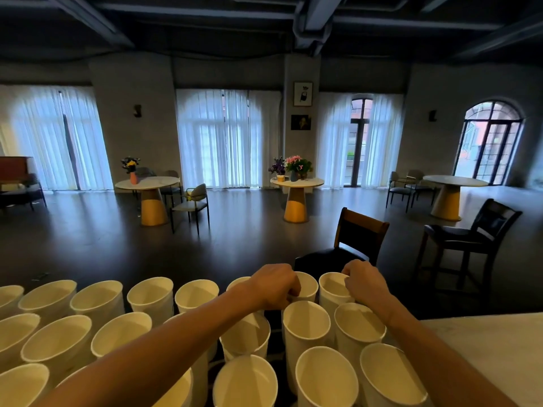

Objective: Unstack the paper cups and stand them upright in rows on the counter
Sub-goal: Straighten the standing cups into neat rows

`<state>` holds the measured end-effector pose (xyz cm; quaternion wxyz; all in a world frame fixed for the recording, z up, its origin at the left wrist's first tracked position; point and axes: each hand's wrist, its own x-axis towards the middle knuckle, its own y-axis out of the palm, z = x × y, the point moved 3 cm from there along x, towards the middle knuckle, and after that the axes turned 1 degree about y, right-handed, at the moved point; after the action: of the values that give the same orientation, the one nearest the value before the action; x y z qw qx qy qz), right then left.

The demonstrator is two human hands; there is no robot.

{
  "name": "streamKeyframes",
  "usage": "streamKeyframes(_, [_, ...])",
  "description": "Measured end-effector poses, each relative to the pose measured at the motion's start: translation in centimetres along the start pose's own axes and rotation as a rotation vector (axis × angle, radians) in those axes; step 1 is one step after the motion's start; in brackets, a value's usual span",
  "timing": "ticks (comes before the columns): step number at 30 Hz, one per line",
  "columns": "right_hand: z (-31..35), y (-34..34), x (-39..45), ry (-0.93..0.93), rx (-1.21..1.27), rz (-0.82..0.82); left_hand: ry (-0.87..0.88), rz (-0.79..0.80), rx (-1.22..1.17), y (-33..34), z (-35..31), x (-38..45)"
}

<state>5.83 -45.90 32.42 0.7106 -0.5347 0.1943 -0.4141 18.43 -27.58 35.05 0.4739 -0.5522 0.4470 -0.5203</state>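
Nearest paper cups are cut off below on the surface, while left hand and right hand each curl fingers, pinching partly hidden far-row cups.

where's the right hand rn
In the head view the right hand is right of centre at the far row, fingers curled on the rim of the end paper cup, beside the left hand.

Plain white paper cups stand on a pale marbled counter.

Dim room, backlit by windows; edges warped, maybe soft.
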Motion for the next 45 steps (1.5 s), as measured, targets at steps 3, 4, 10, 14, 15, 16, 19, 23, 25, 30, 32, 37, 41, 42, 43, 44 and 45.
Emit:
streamKeyframes(3, [-0.5,-0.2,-0.2,0.017,-0.015,-0.022,0.001,-0.006,0.002,0.0,0.3,-0.1])
streamKeyframes(4, [-0.5,-0.1,-0.1,0.014,-0.006,-0.028,0.002,-0.011,0.0,0.0,0.4,-0.2])
streamKeyframes(10, [-0.4,0.0,0.4,-0.013,0.028,-0.018,0.023,-0.028,-0.004,-0.5,0.2,-0.1])
streamKeyframes(14, [-0.8,-0.1,0.2,-0.01,-0.007,0.008,0.031,-0.029,-0.002,-0.8,0.2,-0.2])
streamKeyframes(15, [-0.8,-0.1,0.2,-0.013,-0.008,0.01,0.034,-0.032,0.004,-0.9,0.3,-0.3])
streamKeyframes(16, [-1.0,0.0,0.3,-0.013,-0.002,0.004,0.034,-0.034,0.009,-0.9,0.3,-0.3])
streamKeyframes(19, [-1.3,0.2,0.3,-0.01,0.019,-0.027,0.019,-0.034,0.01,-1.0,0.5,-0.3])
streamKeyframes(23, [-1.2,0.3,0.4,-0.009,0.031,-0.061,0.016,-0.026,0.007,-0.9,0.6,-0.3])
streamKeyframes(25, [-1.2,0.5,0.6,-0.011,0.026,-0.064,0.013,-0.019,0.004,-0.7,0.5,-0.2])
streamKeyframes(30, [-1.2,0.8,1.0,-0.024,0.016,-0.072,0.009,-0.023,-0.006,-0.4,0.7,0.0])
streamKeyframes(32, [-1.1,1.0,1.3,-0.03,0.015,-0.074,0.009,-0.025,-0.012,-0.3,0.8,0.2])
streamKeyframes(37, [-1.0,1.1,2.2,-0.037,0.015,-0.054,0.004,-0.037,-0.021,-0.2,1.0,0.4])
streamKeyframes(41, [-0.8,1.4,2.5,-0.06,0.032,-0.045,0.013,-0.025,0.004,-0.1,1.0,0.4])
streamKeyframes(42, [-0.8,1.5,2.4,-0.066,0.037,-0.039,0.015,-0.02,0.011,-0.1,1.0,0.3])
streamKeyframes(43, [-0.9,1.5,2.3,-0.08,0.033,-0.036,0.016,-0.02,0.015,-0.2,1.0,0.2])
streamKeyframes(44, [-0.9,1.5,2.2,-0.091,0.026,-0.032,0.016,-0.021,0.016,-0.2,1.0,0.1])
streamKeyframes(45, [-1.0,1.6,2.2,-0.094,0.029,-0.031,0.013,-0.02,0.013,-0.2,0.9,0.0])
